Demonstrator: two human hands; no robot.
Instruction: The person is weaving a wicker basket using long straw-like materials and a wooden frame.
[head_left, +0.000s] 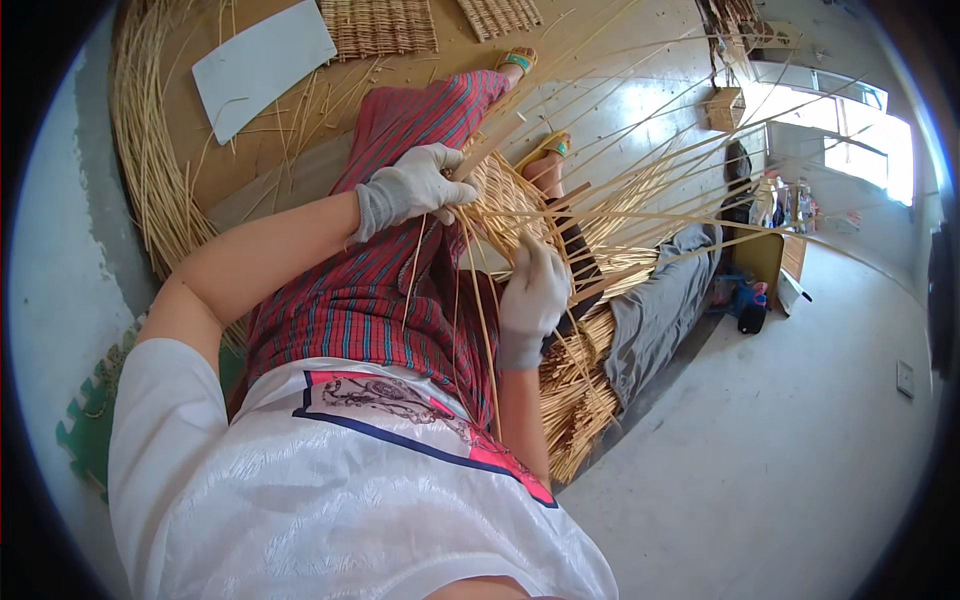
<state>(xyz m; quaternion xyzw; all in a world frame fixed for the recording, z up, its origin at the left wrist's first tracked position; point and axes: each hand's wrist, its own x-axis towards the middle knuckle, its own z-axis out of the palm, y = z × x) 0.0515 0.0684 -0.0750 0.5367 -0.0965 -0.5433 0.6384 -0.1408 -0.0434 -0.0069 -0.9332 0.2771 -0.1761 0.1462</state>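
Note:
A half-woven wicker piece [508, 193] rests over my lap, with long loose wicker strands [640, 212] fanning out to the right and flat wooden sticks [492, 143] standing out of it. My left hand [415, 185], in a white glove, is closed on the near left edge of the weave. Also gloved, my right hand [535, 298] has its fingers curled together at the weave's near right side, among the strands. It seems to pinch one of them, though the fingertips are partly hidden. Several strands hang down over my striped red skirt [350, 310].
A thick bundle of cut wicker [580, 400] lies at my right, partly under a grey cloth [665, 310]. More long wicker [160, 150] curves along the left wall. Ahead lie a white sheet [262, 70] and a finished woven panel [380, 26]. A small box [726, 108] stands far right.

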